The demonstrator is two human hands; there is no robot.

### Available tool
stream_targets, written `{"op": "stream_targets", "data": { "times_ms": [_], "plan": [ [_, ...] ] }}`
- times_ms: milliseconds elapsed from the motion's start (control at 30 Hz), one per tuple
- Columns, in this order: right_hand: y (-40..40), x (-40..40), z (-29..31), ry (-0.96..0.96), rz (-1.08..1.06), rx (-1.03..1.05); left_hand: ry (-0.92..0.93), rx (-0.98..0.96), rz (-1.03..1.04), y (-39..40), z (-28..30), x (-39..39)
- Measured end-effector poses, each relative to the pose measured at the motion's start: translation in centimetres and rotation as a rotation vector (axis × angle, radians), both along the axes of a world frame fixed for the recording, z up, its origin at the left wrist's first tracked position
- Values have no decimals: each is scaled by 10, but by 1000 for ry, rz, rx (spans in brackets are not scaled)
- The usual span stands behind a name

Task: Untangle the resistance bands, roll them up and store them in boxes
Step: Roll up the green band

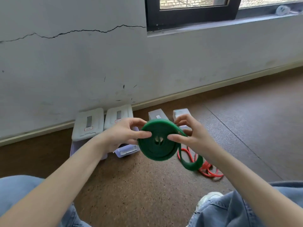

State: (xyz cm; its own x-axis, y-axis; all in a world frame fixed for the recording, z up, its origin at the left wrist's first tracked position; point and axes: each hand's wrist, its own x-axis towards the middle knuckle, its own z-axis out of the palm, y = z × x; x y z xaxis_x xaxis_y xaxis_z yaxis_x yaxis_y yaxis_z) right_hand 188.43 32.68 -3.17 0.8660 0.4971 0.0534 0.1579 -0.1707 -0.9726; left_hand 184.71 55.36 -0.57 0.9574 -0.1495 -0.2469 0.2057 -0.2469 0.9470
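Hands, left hand point(122, 135) and right hand point(193, 136), pinch the green band point(155, 148) coil; loosen either grip and it'll probably spring apart.

Brown floor point(131, 185); boxes point(89, 123); red band point(211, 172)

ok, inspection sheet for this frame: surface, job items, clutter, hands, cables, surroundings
Surface: brown speckled floor, person seated on it.
Job's things: green band mostly rolled into a coil, its tail loop hanging to the floor; red band loose on the floor at right; two lidded boxes by the wall, two smaller containers further right, contents not visible.
Clutter: nothing seen.
Grippers: left hand and right hand both pinch the green coil.
Cables: nothing seen.
Surroundings: cracked grey wall, dark-framed window, jeans and a white shoe.
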Motion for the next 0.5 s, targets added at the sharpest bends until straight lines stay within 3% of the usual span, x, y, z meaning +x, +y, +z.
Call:
{"op": "stream_targets", "data": {
  "times_ms": [100, 233, 367, 500],
  "plan": [
    [-9, 5, -1, 22, -71, 97, 100, -162, 77, -4, -5, 8],
    [-17, 6, 4, -133, -114, 3, 246, -104, -131, -24, -10, 11],
    [-26, 5, 4, -228, -124, -36, 193, -81, -166, -46, -8, 17],
    [-24, 12, 2, -129, -213, 94, 88, -115, -56, -51, -19, 24]
  ]
}}
